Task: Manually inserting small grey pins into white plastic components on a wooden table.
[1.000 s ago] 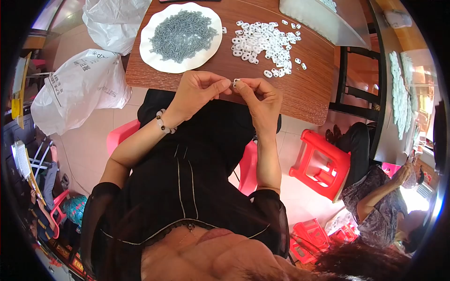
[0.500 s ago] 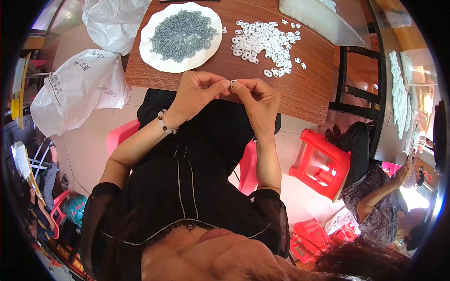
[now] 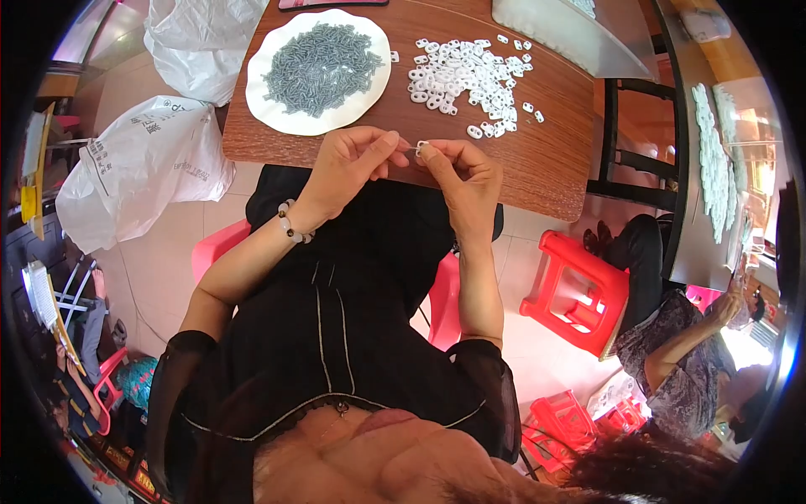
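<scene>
Over the table's near edge, the thumb and index finger of my right hand [image 3: 463, 172] pinch a small white two-holed piece [image 3: 419, 149]. Close by on its left, my left hand [image 3: 348, 164] has its thumb and fingertips drawn together; anything between them is too small to make out. Beyond my left hand lies a white scalloped plate [image 3: 255, 84] heaped with short grey rods [image 3: 317, 71]. Past my right hand, many similar white two-holed pieces [image 3: 462, 74] form a loose pile on the wooden table [image 3: 537, 172].
A translucent bin [image 3: 571, 38] stands at the table's far right. White sacks [image 3: 143, 176] sit on the floor at left. Red plastic stools [image 3: 575, 294] stand at right, where another person [image 3: 688, 344] works at a second table [image 3: 688, 235] bearing white pieces.
My left fingertips have moved a little left, away from the white piece, and the thumb has lifted. My right hand keeps its pinch. The view has shifted slightly.
</scene>
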The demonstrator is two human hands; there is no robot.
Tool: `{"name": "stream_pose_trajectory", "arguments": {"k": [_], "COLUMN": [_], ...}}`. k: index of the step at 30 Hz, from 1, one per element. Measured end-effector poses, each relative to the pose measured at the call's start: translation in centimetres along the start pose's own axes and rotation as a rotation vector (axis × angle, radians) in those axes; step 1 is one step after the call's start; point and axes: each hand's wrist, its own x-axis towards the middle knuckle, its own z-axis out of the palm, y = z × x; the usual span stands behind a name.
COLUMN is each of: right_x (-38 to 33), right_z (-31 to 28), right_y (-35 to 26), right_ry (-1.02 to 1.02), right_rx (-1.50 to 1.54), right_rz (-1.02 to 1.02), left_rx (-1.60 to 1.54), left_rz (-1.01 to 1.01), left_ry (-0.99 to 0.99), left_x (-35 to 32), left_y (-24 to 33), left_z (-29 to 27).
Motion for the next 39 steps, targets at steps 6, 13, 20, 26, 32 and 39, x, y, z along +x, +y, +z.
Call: {"name": "stream_pose_trajectory", "arguments": {"k": [6,13,20,26,32,39], "right_x": [-0.1,0.0,-0.2,-0.1,0.1,0.2], "right_z": [-0.2,-1.7,-3.7,-4.0,-4.0,-4.1], "right_y": [-0.3,-1.0,-1.3,-1.1,-0.7,-0.2], "right_ry": [0.005,0.083,0.253,0.253,0.242,0.193], "right_rx": [0.035,0.042,0.174,0.209,0.233,0.226], "right_rz": [0.017,-0.022,-0.083,-0.086,-0.114,-0.086], "left_rx": [-0.02,0.214,0.935,1.094,1.099,1.093], "left_rz": [0.0,0.136,0.565,0.611,0.627,0.672], "left_ry": [0.006,0.049,0.071,0.094,0.09,0.01], "left_x": [0.2,1.3,4.8,7.3,7.3,5.0], "left_y": [0.1,0.6,1.0,-0.6,-0.6,-0.3], "left_z": [0.2,0.8,1.9,2.4,2.5,2.2]}}
